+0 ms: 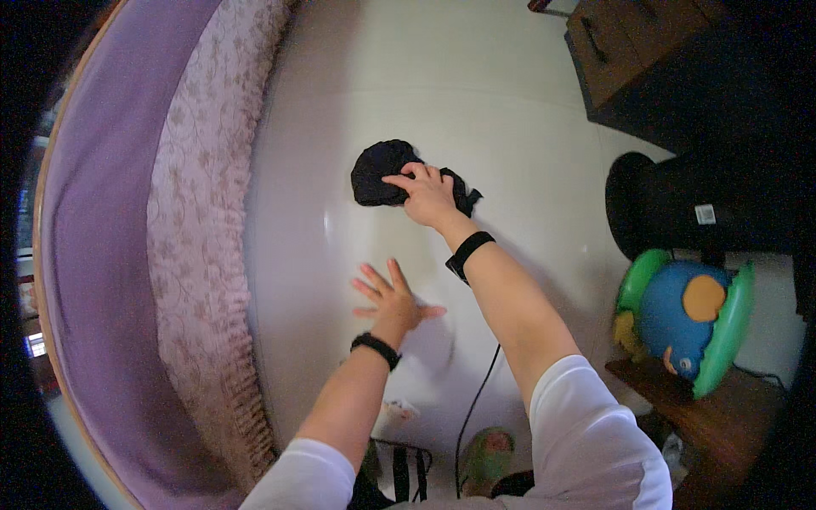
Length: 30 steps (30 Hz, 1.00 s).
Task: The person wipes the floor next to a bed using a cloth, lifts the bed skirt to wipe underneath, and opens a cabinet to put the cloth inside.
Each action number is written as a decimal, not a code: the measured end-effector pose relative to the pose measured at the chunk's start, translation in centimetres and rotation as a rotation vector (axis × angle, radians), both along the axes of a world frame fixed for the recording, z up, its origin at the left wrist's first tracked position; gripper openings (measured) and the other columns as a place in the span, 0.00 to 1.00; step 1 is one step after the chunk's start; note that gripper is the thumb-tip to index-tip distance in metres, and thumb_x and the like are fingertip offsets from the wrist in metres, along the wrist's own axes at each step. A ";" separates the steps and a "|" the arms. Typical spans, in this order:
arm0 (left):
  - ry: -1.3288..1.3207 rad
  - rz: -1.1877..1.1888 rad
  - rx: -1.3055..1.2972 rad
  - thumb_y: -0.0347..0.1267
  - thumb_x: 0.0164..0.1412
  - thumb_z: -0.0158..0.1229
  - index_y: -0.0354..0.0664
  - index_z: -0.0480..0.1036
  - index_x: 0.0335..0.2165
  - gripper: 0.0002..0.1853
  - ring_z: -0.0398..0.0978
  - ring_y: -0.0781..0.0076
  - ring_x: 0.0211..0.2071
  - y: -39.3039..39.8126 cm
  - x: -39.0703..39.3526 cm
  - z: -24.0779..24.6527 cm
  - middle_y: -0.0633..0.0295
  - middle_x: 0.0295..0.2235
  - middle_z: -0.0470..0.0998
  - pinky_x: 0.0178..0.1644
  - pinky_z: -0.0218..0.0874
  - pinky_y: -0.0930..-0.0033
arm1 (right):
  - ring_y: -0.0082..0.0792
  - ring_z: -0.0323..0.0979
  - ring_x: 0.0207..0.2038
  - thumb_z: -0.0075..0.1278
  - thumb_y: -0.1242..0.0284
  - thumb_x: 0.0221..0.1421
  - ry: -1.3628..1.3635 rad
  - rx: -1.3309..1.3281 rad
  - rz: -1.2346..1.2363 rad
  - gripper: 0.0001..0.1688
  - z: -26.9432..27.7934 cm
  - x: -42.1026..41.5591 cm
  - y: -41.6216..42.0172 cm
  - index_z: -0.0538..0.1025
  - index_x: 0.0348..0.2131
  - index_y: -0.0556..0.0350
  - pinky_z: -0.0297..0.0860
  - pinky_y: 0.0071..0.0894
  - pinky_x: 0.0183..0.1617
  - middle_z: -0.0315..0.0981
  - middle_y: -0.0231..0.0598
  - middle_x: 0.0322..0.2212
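A bundle of black cloth (pixel 384 173) lies on the pale, glossy floor ahead of me. My right hand (pixel 429 192) is on top of it, fingers bent and spread over the fabric; whether they pinch it cannot be told. A loose end of the cloth sticks out to the right of that hand. My left hand (pixel 391 302) hovers nearer to me, below the bundle in the view, with its fingers spread and nothing in it. Black bands circle both wrists.
Along the left runs a bed with a purple sheet (pixel 121 191) and a floral ruffled skirt (pixel 204 210). At right are a drawer cabinet (pixel 612 48), a black chair-like object (pixel 676 204) and a blue and green inflatable toy (pixel 676 312). A black cable (pixel 478 405) trails near my feet.
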<state>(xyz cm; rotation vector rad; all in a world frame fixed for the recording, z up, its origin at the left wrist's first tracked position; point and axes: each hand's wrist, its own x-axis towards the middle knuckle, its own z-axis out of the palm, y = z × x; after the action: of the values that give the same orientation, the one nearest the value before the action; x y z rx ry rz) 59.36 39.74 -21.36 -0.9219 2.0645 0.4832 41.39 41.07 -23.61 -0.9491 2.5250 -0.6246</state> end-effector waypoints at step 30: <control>0.670 0.401 0.922 0.44 0.59 0.47 0.44 0.64 0.52 0.25 0.65 0.70 0.48 -8.5 4.8 8.1 0.63 0.47 0.68 0.50 0.56 0.64 | 0.40 0.62 0.51 0.54 0.68 0.47 -0.758 -0.462 -0.077 0.25 6.5 31.5 21.5 0.71 0.47 0.54 0.58 0.38 0.57 0.67 0.40 0.47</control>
<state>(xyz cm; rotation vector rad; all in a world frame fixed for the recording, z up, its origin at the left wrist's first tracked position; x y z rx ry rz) 64.17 31.28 -13.23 -0.6145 1.8151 1.9677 72.85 62.62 -17.10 -0.5802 1.7703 -1.3349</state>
